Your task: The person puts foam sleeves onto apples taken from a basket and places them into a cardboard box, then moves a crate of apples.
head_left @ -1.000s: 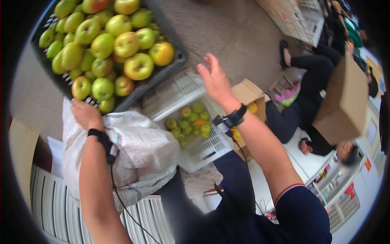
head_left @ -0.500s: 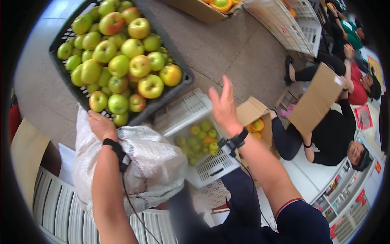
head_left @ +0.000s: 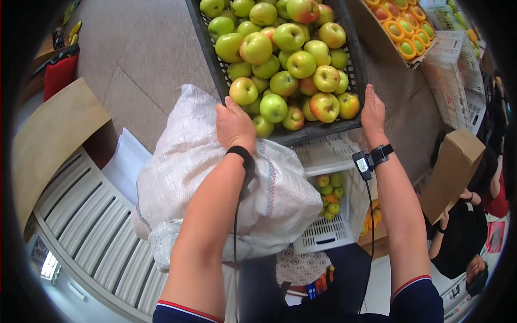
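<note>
Dozens of green and red-blushed apples [head_left: 288, 59] filled a dark slatted plastic crate [head_left: 328, 129], heaped above its rim. Judged heavy as loaded; crate walls looked stiff, fruit round, smooth, prone to roll and bruise if tipped. Best purchase seemed the rigid near rim and the corners, not the fruit. Crate sat at the top centre of the head view, its near edge over a white lattice basket [head_left: 334, 231] holding a few small apples.

Left hand [head_left: 234, 125] lay at the crate's near-left corner, fingers curled down against the edge and the top of a white woven sack [head_left: 215, 183]; whether it gripped crate or sack could not be told. Sack looked soft, bulky, slumping. Right hand [head_left: 372, 113] rested flat, fingers together and extended, on the near-right rim. Both forearms reached straight forward, each wrist wearing a black band.

Other people sat at the right by a brown cardboard box [head_left: 449, 172]. A tray of orange fruit [head_left: 396, 27] stood beyond.
</note>
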A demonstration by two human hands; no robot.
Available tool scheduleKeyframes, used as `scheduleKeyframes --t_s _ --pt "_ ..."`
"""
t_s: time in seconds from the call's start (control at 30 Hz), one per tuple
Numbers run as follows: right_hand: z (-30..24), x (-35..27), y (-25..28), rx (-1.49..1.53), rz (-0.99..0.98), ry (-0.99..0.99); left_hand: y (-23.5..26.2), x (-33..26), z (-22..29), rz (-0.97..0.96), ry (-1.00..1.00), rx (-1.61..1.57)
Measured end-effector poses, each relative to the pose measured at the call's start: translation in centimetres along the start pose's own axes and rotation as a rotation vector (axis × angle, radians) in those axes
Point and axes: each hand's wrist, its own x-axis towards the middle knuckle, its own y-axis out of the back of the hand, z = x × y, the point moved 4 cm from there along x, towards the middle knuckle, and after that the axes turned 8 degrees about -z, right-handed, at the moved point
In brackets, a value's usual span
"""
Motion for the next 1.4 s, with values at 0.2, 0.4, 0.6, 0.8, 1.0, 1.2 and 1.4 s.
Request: scheduleKeyframes --t_s 0.2,0.4,0.6,0.8,1.0,1.2,1.4 --pt "-0.1 0.6 -1.2 0.146 -0.08 -0.078 0.0 2.8 -0.1 -0.012 -0.163 0.048" --pt "-1.9 -2.0 -1.6 0.101 -0.147 -0.002 -0.1 2.0 -1.8 0.028 -0.297 0.238" --pt "-2.9 -2.4 -2.1 0.003 -0.173 -0.094 0.2 1.9 -4.9 0.037 -0.16 -0.051" --pt "-4.8 0.2 -3.2 -0.145 -0.261 -0.11 0.7 2.1 -4.5 0.064 -0.07 0.003" --pt "-8.3 5.1 -5.2 -0.216 -0.197 -0.172 1.0 1.4 -3.7 -0.017 -0.031 -0.074" --pt "-8.8 5.4 -5.9 -0.379 -0.196 -0.14 1.2 1.5 -4.1 -0.107 0.069 -0.049" --pt "-8.9 5.5 -5.9 -0.415 -0.175 -0.118 1.4 1.3 -3.9 -0.121 0.043 -0.067"
